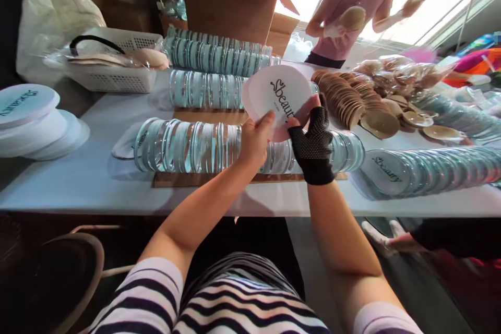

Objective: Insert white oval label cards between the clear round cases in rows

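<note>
A stack of round printed cards (285, 91), white with black lettering, is held up in front of me over the table. My bare left hand (256, 138) grips its lower left edge, thumb on the front card. My right hand (313, 143), in a black fingerless dotted glove, pinches the stack's lower right edge. Below and behind both hands runs a row of clear round plastic cases (188, 146) standing on edge on a brown cardboard strip (164, 180). One round card (127, 143) leans at the row's left end.
More round cards (29, 104) are piled at the left. Behind stand further case rows (211, 88), a white basket (121, 81) and a cardboard box (230, 0). To the right lie beige cup-shaped pads (340, 99) and another case row (442, 169). A gloved person (352, 21) stands across the table.
</note>
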Tool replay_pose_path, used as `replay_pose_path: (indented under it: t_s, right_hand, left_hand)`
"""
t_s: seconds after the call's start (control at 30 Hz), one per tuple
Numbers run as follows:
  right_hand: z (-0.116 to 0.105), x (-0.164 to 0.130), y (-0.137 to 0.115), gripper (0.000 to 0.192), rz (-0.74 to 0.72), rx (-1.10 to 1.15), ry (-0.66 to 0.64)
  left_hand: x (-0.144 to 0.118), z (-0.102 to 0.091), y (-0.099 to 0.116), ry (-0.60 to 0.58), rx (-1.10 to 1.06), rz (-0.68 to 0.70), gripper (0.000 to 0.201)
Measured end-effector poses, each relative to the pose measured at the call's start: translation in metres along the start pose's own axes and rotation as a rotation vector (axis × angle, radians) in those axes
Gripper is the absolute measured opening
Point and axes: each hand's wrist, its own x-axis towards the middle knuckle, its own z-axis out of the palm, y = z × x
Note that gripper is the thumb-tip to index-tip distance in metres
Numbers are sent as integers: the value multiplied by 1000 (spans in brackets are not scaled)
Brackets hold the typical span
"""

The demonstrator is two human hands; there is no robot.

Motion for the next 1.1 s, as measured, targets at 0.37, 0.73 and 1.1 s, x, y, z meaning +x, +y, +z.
replay_pose_path:
  t_s: [0.37, 0.73, 1.1]
  right_hand:
    - [-25, -8, -18, 56, 304, -15, 258]
    - [-60, -136, -50, 49, 124, -439, -500]
    - [17, -60, -50, 42, 232, -302, -568]
  left_hand:
    - [4, -9, 24, -58, -126, -77, 11]
    - [74, -38, 26, 49, -76, -127, 47]
    - [80, -44, 21, 64, -119, -129, 49]
